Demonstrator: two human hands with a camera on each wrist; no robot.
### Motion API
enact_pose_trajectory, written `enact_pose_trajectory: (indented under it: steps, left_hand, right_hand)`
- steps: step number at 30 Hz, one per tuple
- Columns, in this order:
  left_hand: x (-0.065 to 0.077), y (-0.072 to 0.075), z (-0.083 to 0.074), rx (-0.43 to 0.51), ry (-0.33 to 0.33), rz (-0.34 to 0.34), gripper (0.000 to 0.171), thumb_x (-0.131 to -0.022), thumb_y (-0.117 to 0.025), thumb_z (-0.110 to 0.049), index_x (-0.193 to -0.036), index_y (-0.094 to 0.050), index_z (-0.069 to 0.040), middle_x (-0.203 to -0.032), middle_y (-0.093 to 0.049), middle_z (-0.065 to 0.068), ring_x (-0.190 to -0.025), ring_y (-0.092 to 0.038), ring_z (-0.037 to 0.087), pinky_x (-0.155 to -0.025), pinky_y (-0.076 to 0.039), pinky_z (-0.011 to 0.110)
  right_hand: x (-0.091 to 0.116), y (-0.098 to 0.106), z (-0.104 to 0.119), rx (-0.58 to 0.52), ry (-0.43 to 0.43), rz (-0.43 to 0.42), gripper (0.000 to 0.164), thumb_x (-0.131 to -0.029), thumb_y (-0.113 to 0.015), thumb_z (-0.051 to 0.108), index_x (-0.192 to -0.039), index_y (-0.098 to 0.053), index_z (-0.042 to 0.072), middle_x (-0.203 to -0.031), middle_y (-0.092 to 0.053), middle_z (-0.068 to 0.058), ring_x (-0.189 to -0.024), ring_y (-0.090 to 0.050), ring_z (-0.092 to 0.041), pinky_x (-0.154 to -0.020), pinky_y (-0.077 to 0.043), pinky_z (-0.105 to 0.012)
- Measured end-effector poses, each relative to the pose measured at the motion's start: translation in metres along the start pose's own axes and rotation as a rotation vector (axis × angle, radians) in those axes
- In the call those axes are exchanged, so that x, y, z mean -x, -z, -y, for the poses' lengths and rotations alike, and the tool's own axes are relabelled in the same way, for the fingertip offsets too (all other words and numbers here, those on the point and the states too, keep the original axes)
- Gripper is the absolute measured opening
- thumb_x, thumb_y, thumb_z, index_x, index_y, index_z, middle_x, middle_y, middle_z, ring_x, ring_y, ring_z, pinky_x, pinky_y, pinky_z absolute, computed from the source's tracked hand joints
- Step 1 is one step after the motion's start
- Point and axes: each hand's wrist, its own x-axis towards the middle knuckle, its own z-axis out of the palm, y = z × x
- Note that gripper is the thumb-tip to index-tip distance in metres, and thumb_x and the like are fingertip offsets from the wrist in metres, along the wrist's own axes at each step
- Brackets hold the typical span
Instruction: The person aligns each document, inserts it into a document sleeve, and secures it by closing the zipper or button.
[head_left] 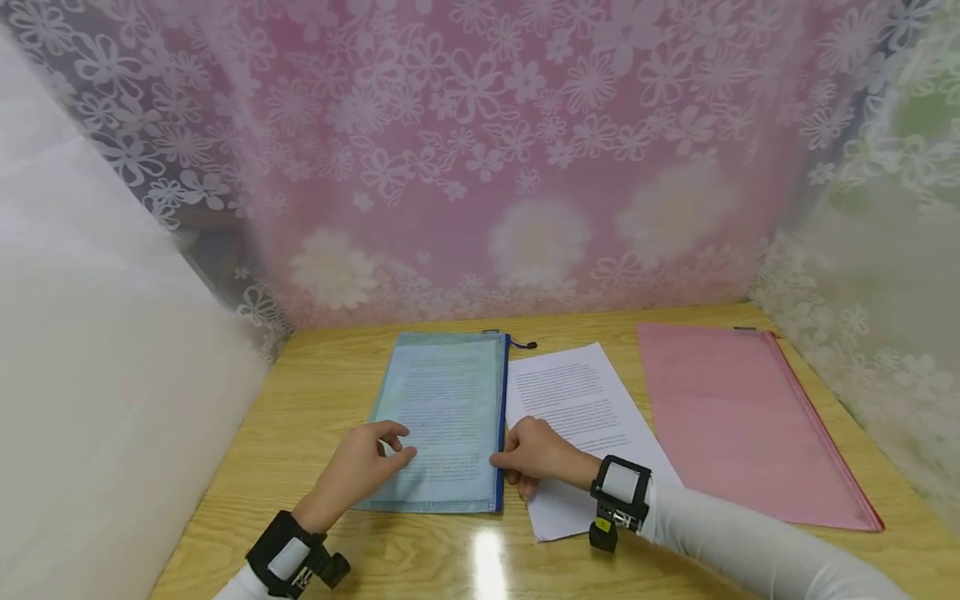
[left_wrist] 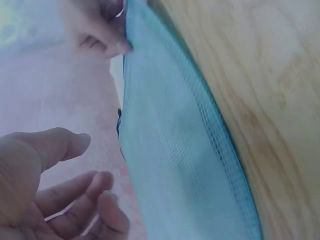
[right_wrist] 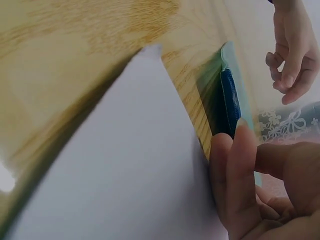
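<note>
A pale blue mesh zip pouch [head_left: 450,392] lies flat in the middle of the table, with a printed sheet showing through it. Its dark blue zipper edge [right_wrist: 230,102] runs along the right side. My right hand [head_left: 536,454] pinches that edge near the lower end, thumb on top. Over the pouch's lower left part hovers my left hand [head_left: 363,458], thumb and fingers apart and holding nothing; the left wrist view shows a gap between this hand [left_wrist: 65,190] and the pouch. Loose printed paper [head_left: 570,383] lies slanted beneath my right hand and wrist.
To the right lies a pink zip pouch [head_left: 750,425] with a red zipper edge. The wooden table [head_left: 315,392] meets a pink flowered curtain [head_left: 465,167] at the back. White sheeting [head_left: 112,333] hangs on the left side, and a pale flowered curtain on the right.
</note>
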Motion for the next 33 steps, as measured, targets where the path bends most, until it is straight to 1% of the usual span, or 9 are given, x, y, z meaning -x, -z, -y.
enact_pose_trajectory:
  steps: [4,9,12,15,16,18,21,28,33]
  left_hand:
    - [0.004,0.011,0.016,0.026,0.075,0.034,0.034,-0.093,-0.076,-0.019,-0.121,-0.071,-0.002,-0.089,-0.068,0.000,-0.072,-0.061,0.012,-0.058,-0.048,0.028]
    - [0.008,0.019,0.037,-0.007,0.151,0.040,0.038,-0.093,-0.075,-0.016,-0.123,-0.069,0.006,-0.098,-0.072,0.009,-0.085,-0.070,0.022,-0.064,-0.054,0.031]
    - [0.007,0.020,0.049,-0.063,0.181,0.022,0.023,-0.093,-0.072,-0.012,-0.107,-0.073,0.006,-0.092,-0.072,0.011,-0.079,-0.066,0.021,-0.060,-0.050,0.030]
    - [0.007,0.020,0.057,-0.143,0.204,0.019,0.014,-0.093,-0.070,-0.009,-0.097,-0.074,0.004,-0.092,-0.073,0.015,-0.073,-0.060,0.018,-0.060,-0.048,0.030]
    - [0.007,0.020,0.059,-0.163,0.214,0.025,0.014,-0.093,-0.069,-0.009,-0.095,-0.074,0.004,-0.092,-0.073,0.016,-0.072,-0.059,0.018,-0.060,-0.049,0.031]
    - [0.007,0.020,0.061,-0.182,0.233,0.029,0.018,-0.093,-0.069,-0.009,-0.102,-0.077,0.005,-0.101,-0.075,0.020,-0.077,-0.063,0.018,-0.064,-0.052,0.033]
    - [0.006,0.019,0.062,-0.146,0.281,0.045,0.021,-0.093,-0.071,-0.011,-0.105,-0.078,0.005,-0.104,-0.076,0.019,-0.081,-0.066,0.018,-0.065,-0.054,0.034]
    - [0.005,0.021,0.064,-0.131,0.286,0.016,0.017,-0.088,-0.078,-0.008,-0.094,-0.078,0.007,-0.092,-0.076,0.016,-0.078,-0.070,0.020,-0.062,-0.056,0.034]
    - [0.007,0.024,0.072,-0.095,0.326,0.006,0.012,-0.087,-0.078,-0.008,-0.083,-0.077,0.003,-0.075,-0.069,0.005,-0.064,-0.058,0.016,-0.055,-0.046,0.030]
  right_hand:
    - [0.001,0.001,0.004,0.019,0.020,-0.003,0.032,-0.095,-0.074,0.022,-0.069,-0.073,0.003,-0.059,-0.070,-0.008,-0.040,-0.062,-0.012,-0.044,-0.055,-0.032]
    - [0.001,0.003,0.007,0.081,0.056,-0.029,0.033,-0.095,-0.074,0.022,-0.066,-0.073,0.006,-0.056,-0.068,-0.006,-0.037,-0.057,-0.009,-0.041,-0.050,-0.028]
    - [-0.001,0.002,0.009,0.109,0.074,-0.045,0.033,-0.095,-0.074,0.022,-0.065,-0.073,0.008,-0.055,-0.068,-0.005,-0.035,-0.055,-0.009,-0.039,-0.047,-0.025]
    - [-0.002,0.001,0.010,0.113,0.082,-0.048,0.033,-0.096,-0.074,0.022,-0.066,-0.073,0.009,-0.055,-0.067,-0.004,-0.035,-0.055,-0.009,-0.038,-0.045,-0.023]
    - [-0.002,0.000,0.010,0.114,0.084,-0.048,0.032,-0.096,-0.074,0.022,-0.066,-0.073,0.009,-0.055,-0.067,-0.004,-0.035,-0.055,-0.008,-0.038,-0.044,-0.022]
    - [-0.002,-0.001,0.010,0.116,0.085,-0.049,0.032,-0.095,-0.074,0.021,-0.066,-0.072,0.008,-0.055,-0.067,-0.004,-0.035,-0.054,-0.008,-0.038,-0.043,-0.022]
    - [-0.002,-0.002,0.009,0.121,0.093,-0.051,0.032,-0.096,-0.074,0.020,-0.066,-0.072,0.008,-0.055,-0.067,-0.005,-0.035,-0.054,-0.008,-0.038,-0.043,-0.022]
    - [-0.003,-0.004,0.010,0.136,0.136,-0.036,0.033,-0.099,-0.069,0.017,-0.068,-0.072,0.006,-0.055,-0.067,-0.005,-0.036,-0.053,-0.008,-0.038,-0.044,-0.023]
    - [-0.008,-0.006,0.013,0.148,0.156,-0.024,0.034,-0.099,-0.069,0.016,-0.067,-0.070,0.005,-0.053,-0.064,-0.005,-0.035,-0.052,-0.008,-0.037,-0.042,-0.023]
